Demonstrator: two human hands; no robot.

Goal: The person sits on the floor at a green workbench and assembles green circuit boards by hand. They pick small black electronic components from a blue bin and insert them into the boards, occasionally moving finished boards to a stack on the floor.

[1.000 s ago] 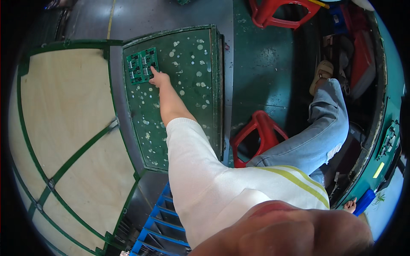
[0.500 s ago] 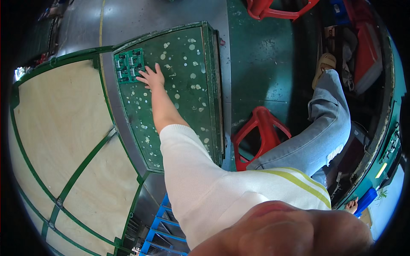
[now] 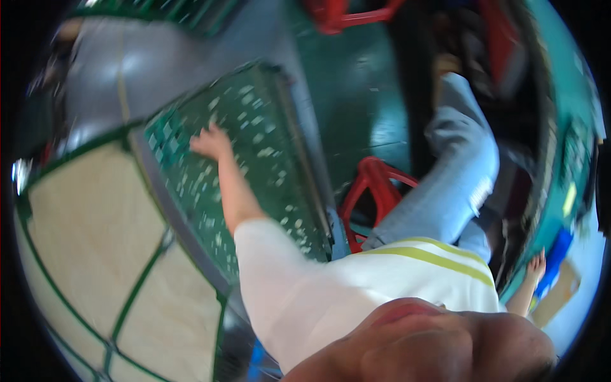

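My left arm reaches out over a green, pale-spotted tabletop (image 3: 267, 184). At its end my left hand (image 3: 213, 142) is open, thumb raised apart from the fingers, with nothing seen in it. A green circuit board panel (image 3: 167, 137), smeared by motion, lies at the table's far left corner, just left of my fingertips. On the far right my right hand (image 3: 538, 264) is at the edge of a teal bench (image 3: 561, 153), beside a blue plastic bin (image 3: 555, 258). Its fingers look stretched out and loosely open, though small and blurred.
Pale wooden panels in a green frame (image 3: 89, 229) border the table on the left. A red plastic stool (image 3: 379, 191) stands between the table and my leg, another red stool (image 3: 344, 16) farther off. A brown cardboard piece (image 3: 560, 293) is near the blue bin.
The view has swung and blurred. My left hand has drawn slightly away from the circuit board panel, its fingers less spread. My right hand and forearm now show more beside the blue bin.
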